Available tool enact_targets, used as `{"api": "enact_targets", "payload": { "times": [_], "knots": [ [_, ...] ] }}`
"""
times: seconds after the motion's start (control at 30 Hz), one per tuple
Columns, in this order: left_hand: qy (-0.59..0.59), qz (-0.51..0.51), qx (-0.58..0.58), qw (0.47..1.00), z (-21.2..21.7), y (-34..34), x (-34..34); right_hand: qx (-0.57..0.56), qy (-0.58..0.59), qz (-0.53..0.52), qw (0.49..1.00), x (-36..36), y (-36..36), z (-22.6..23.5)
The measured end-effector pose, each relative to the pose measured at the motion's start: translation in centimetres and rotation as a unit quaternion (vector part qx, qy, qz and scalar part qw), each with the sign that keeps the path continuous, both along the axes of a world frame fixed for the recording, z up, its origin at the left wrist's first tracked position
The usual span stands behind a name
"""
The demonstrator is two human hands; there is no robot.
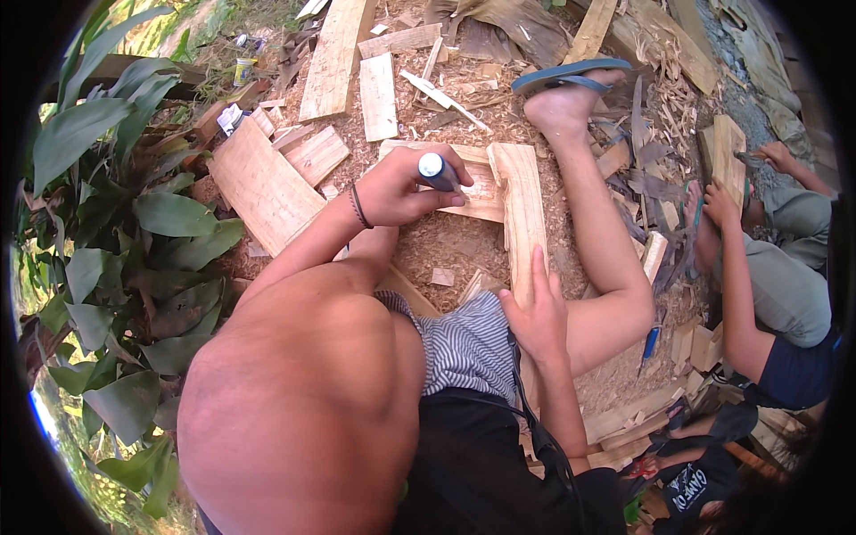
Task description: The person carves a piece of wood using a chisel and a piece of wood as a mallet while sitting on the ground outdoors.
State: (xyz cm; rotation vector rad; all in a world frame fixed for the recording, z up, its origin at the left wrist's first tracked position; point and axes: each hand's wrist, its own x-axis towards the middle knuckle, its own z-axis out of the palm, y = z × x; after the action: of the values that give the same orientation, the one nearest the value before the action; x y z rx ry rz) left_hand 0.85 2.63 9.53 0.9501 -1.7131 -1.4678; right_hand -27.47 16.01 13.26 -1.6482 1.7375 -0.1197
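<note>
My left hand (pixel 397 189) is fisted round a blue-handled tool (pixel 437 169), right hand (pixel 538 312) pressing flat on the curved wooden piece (pixel 522 214) on the sawdust — stiff, light-looking, best steadied mid-length.

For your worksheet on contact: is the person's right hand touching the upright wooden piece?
Touching. The head view shows the right hand lying flat on the wooden piece, fingers against its face.

Daylight falls on an outdoor dirt floor (pixel 464 245) thick with sawdust and wood shavings. Broad-leaved green plants (pixel 116 223) line its left edge; beside them lie flat offcut planks (pixel 334 58), with more scrap wood beyond.
</note>
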Motion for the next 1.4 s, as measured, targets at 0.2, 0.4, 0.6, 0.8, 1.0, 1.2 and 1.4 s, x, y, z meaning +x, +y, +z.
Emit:
{"api": "enact_targets", "payload": {
  "times": [0.2, 0.4, 0.6, 0.8, 1.0, 1.2, 1.4],
  "knots": [
    [0.018, 0.046, -0.007, 0.999, -0.1, 0.7, 0.8, 0.02, 0.006, 0.002, 1.0, 0.2, -0.2, 0.3],
    [0.023, 0.043, 0.011, 0.999, -0.3, 1.1, 1.0, 0.017, 0.004, -0.003, 1.0, 0.4, -0.4, 0.6],
    [-0.014, 0.018, 0.02, 1.0, 0.1, 1.2, 1.3, 0.029, 0.004, -0.005, 1.0, 0.6, -0.6, 0.7],
    [-0.075, -0.028, -0.033, 0.996, 1.1, -0.1, -0.3, -0.089, -0.071, 0.037, 0.993, -0.4, -0.8, 1.4],
    [-0.125, -0.062, -0.067, 0.988, 1.7, -1.1, -1.3, -0.309, -0.205, 0.074, 0.926, -1.1, -3.3, 8.0],
    [-0.107, -0.012, -0.116, 0.987, 0.3, -0.6, -2.0, -0.23, -0.141, 0.166, 0.949, -0.3, -4.7, 9.7],
    [-0.087, -0.002, -0.188, 0.978, -0.2, -1.1, -1.9, -0.122, -0.092, 0.176, 0.972, 1.7, -4.3, 9.2]
  ]
}}
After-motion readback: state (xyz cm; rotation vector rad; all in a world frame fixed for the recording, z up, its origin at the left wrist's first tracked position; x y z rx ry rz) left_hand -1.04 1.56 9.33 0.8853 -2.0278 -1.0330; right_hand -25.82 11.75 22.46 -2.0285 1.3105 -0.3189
